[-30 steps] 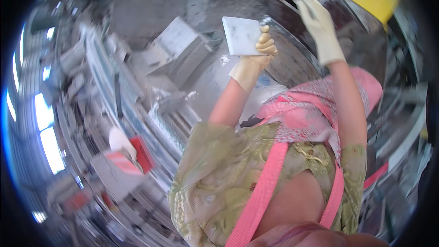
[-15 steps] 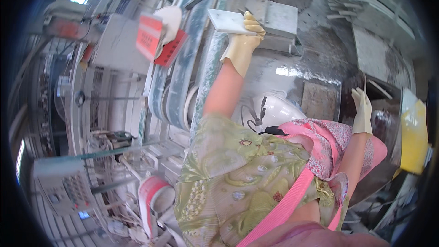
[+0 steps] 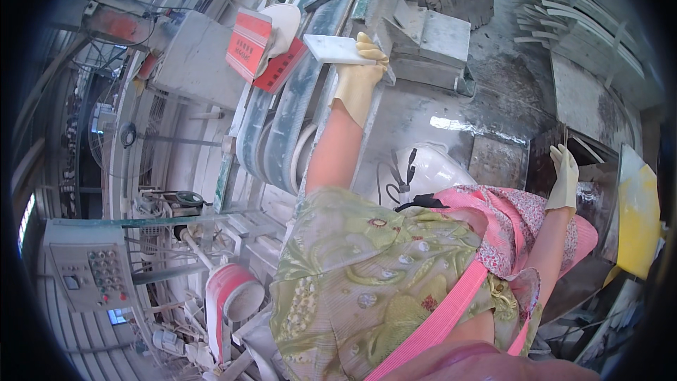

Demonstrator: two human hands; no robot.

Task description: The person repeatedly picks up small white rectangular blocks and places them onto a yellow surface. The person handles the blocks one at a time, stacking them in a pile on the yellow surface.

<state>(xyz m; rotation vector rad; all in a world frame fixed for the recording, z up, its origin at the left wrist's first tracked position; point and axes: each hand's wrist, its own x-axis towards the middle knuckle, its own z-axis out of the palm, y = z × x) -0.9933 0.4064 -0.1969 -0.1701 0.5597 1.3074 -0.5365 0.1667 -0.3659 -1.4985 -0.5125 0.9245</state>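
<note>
L hand: cream-gloved L hand (image 3: 360, 74), arm stretched out, grips R end of a white rectangular stone tile (image 3: 326, 48), fingers curled over it.
Tile loc.: up front, appearing over blue-green flat conveyor belts (image 3: 282, 120); thick near edge shows, L end juts free of glove. Contact w/ belts: can't tell.
Tile's L side: red-and-white folded card piece (image 3: 248, 46) appears just beside tile's L edge; little room there.
Tile's R side: pale grey block-shaped slab stack (image 3: 444, 37) nr. the knuckles.
R hand: cream-gloved R hand (image 3: 564, 175), well apart from L, grasps nothing visible; fingers loosely extended nr. a dark brown box (image 3: 541, 156). Touching? Can't tell.
Btwn hands: wet grey floor (image 3: 412, 116), w/ white rounded glossy basin (image 3: 438, 175) nr. worker's pink apron (image 3: 518, 229).
R limit: yellow-and-white flat panel (image 3: 638, 219), beyond R hand.
</note>
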